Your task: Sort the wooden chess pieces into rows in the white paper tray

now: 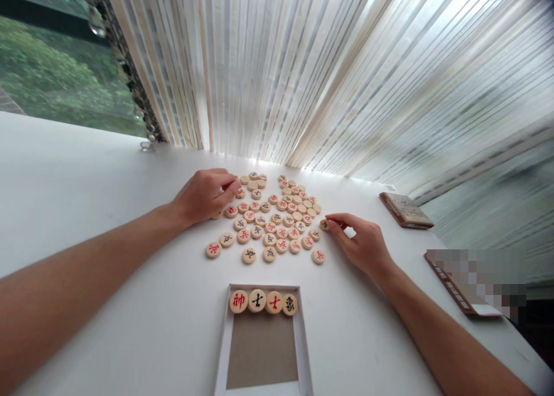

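Several round wooden chess discs (277, 220) with red or black characters lie scattered on the white table (86, 188). My left hand (203, 197) rests at the left edge of the pile, fingers curled and pinching a disc near its tips. My right hand (361, 240) lies at the pile's right edge, its thumb and forefinger closed on one disc (324, 224). In front of me sits a shallow white box tray (262, 350) with a brown bottom. Several discs (263, 302) stand in a row along its far end.
A small brown box (405, 209) lies on the table at the right, and a flat board-like object (459, 289) sits nearer the right edge. Striped vertical blinds (329, 78) hang behind the table. A window (52, 67) shows greenery at the left.
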Demonstrator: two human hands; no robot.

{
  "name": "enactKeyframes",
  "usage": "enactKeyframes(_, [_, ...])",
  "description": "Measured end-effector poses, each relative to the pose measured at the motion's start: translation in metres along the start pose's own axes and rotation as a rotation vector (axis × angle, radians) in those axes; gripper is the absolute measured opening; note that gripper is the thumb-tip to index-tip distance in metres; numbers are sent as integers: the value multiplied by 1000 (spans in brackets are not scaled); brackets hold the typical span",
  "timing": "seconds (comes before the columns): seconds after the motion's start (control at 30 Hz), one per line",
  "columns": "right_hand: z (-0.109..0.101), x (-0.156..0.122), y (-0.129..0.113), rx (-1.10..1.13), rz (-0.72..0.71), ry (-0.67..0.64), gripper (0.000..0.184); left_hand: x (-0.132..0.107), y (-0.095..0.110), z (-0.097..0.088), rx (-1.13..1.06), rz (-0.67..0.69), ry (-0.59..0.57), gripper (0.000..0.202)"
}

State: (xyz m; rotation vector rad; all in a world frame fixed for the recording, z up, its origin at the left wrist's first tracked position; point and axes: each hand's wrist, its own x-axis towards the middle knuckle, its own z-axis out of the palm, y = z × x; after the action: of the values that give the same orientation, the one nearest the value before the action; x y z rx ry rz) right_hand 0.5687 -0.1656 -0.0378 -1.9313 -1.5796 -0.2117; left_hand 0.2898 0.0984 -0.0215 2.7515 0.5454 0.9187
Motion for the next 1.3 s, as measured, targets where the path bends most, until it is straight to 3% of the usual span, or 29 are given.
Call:
enactKeyframes(0.8, [-3, 10, -16, 88, 10, -14, 21, -1, -2, 2, 7, 7, 5, 39])
enactKeyframes(1.1, [1, 60, -51, 76, -99, -254, 13, -1, -1, 1, -18, -2, 18, 38])
enactKeyframes(1.3, [15, 67, -59, -3, -115, -309, 10, -2, -1, 0, -17, -12, 10, 36])
